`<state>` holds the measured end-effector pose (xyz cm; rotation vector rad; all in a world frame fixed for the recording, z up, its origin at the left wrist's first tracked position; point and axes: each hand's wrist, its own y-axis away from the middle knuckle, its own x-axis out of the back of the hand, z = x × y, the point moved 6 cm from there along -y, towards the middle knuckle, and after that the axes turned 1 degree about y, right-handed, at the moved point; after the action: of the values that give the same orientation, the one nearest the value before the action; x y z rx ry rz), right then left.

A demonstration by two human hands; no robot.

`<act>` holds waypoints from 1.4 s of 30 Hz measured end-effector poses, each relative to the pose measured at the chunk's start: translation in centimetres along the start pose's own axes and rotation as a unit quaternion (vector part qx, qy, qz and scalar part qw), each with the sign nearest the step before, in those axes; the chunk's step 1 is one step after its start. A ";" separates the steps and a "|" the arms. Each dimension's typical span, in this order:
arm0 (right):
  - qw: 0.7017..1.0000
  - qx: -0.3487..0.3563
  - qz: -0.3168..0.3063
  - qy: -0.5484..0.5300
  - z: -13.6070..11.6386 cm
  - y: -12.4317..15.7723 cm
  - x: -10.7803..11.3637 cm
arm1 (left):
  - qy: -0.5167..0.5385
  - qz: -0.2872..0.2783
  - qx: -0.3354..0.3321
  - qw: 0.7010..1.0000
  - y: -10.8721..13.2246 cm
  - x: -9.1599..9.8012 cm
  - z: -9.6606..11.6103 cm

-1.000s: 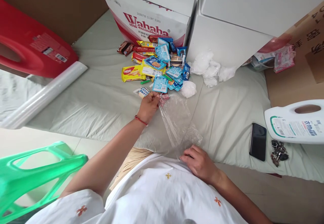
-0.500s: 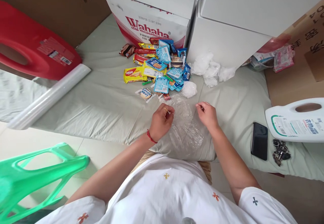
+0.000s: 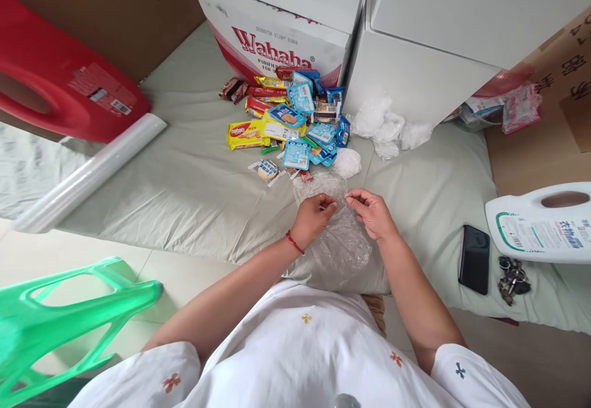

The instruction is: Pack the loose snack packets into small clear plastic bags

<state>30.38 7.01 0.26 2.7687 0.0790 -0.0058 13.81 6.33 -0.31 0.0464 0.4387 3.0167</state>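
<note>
A thin, crinkled clear plastic bag (image 3: 344,245) lies spread on the pale green sheet in front of me. My left hand (image 3: 316,217), with a red cord at the wrist, pinches its upper left part between thumb and fingertips. Close by on the right, my right hand (image 3: 372,214) has thumb and forefinger pressed together at the bag too. Only a small gap separates the two sets of fingertips. Just beyond my hands is a pile of wrapped snacks, with a yellow nabati packet (image 3: 247,135), blue sachets (image 3: 296,154) and a small white-edged packet (image 3: 266,171).
Crumpled clear plastic bundles (image 3: 383,125) sit right of the snacks. A Wahaha carton (image 3: 277,39) stands behind. On the left are a plastic roll (image 3: 92,171), a red jug (image 3: 69,76) and a green stool (image 3: 83,309); on the right, a phone (image 3: 474,259), keys (image 3: 513,279) and a white bottle (image 3: 535,223).
My hands have come closer together over the bag. The left has moved right, and the right has shifted slightly left. The snacks stay where they were.
</note>
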 end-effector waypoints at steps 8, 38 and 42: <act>0.999 0.020 -0.007 -0.029 -0.8 1.4 -0.9 | 0.098 -0.005 0.029 0.995 -0.1 -1.0 0.5; 0.991 -0.048 0.120 -0.034 1.9 3.1 7.8 | 0.324 -0.015 0.169 0.931 1.2 10.0 -1.4; 0.991 -0.052 0.123 -0.015 1.8 2.9 8.8 | 0.224 -0.021 0.172 0.959 0.3 11.5 -1.9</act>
<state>39.32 4.17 -0.47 2.6544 -0.2639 0.0212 2.22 6.60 -1.84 -0.6222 0.9824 2.8525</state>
